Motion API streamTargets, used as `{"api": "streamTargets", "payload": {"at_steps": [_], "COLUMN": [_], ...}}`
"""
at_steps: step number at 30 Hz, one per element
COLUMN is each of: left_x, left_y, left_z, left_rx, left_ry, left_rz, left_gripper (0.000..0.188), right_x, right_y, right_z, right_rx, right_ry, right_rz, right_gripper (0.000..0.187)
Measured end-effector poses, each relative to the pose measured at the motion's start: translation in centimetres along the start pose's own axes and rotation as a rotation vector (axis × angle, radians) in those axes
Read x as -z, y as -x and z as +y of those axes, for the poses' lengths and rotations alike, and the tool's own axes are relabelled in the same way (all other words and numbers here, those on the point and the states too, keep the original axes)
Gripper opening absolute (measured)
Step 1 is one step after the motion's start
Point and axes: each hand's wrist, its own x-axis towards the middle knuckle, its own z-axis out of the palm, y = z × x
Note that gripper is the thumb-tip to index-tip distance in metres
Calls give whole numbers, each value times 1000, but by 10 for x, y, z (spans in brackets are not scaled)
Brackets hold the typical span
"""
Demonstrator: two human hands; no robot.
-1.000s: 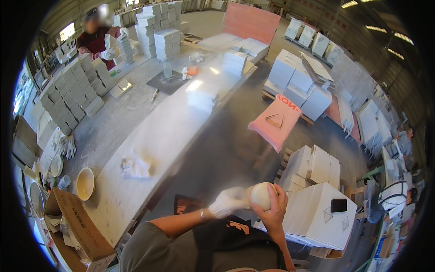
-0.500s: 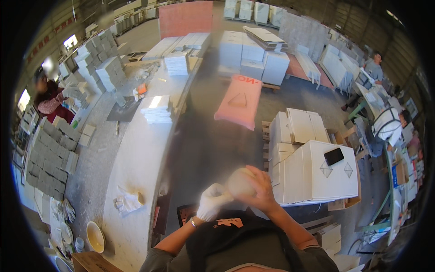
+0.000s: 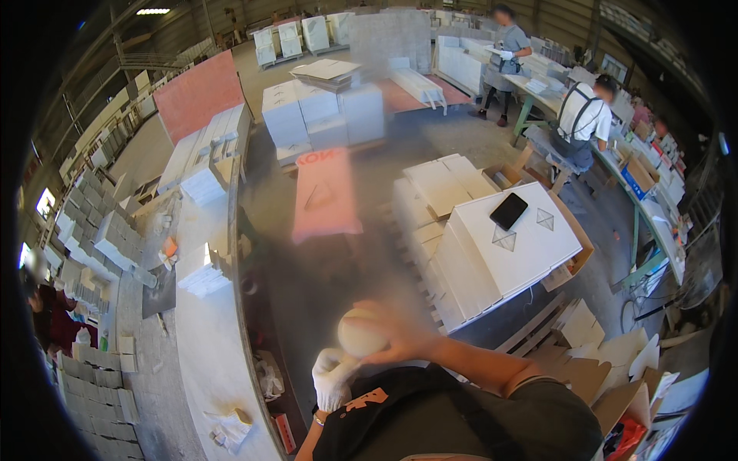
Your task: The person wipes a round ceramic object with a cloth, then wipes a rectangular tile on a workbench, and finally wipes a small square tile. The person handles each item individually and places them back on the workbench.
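A round, smooth, cream-coloured object [image 3: 361,331] is held up in front of my chest; its exact kind is unclear. My bare right hand [image 3: 396,330] grips it from the right, fingers wrapped over its edge and slightly blurred. On its lower left, my left hand [image 3: 333,376], in a white glove, is closed with fingers curled against the rim. What lies between the gloved fingertips is hidden. To the right, a black phone [image 3: 509,210] rests on a stack of white boxes [image 3: 480,269].
On the left runs a long pale worktop [image 3: 201,353] with stacked white slabs [image 3: 204,273] and a crumpled white cloth or glove [image 3: 231,430]. A pink-covered stand [image 3: 327,192] is ahead. Open cartons [image 3: 607,369] sit at the right. Two people [image 3: 503,58] work at a far-right bench.
My view has swung right, so the boxes and worktop appear farther left. Both hands still hold the round object, and the gloved hand now sits lower beneath its edge.
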Motion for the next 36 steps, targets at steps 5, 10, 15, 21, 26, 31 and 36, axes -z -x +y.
{"api": "streamTargets", "payload": {"at_steps": [5,10,15,21,26,31,36], "left_x": [-1,-10,-18,-11,-4,0,11], "left_y": [-4,-5,-2,-5,-4,-2,-4], "left_z": [-1,3,4,-7,-10,-8,-10], "left_rx": [-4,-13,33,-107,-144,13,-39], "left_ry": [-2,3,-52,-158,-240,-34,-37], "left_rz": [-6,-6,49,-8,-8,8,5], "left_gripper": [17,19,24,24,23,22,19], "right_x": [-14,-20,-18,-14,-15,-11,-17], "right_y": [8,12,16,19,19,18,12], "right_z": [7,8,4,2,-5,-8,-7], "right_rx": [-11,-25,-20,1,-16,-42,-14], "right_ry": [-6,28,78,107,99,124,59], "right_rz": [91,165,215,253,254,187,207], "right_gripper": [78,78,77,76,76,75,75]}}
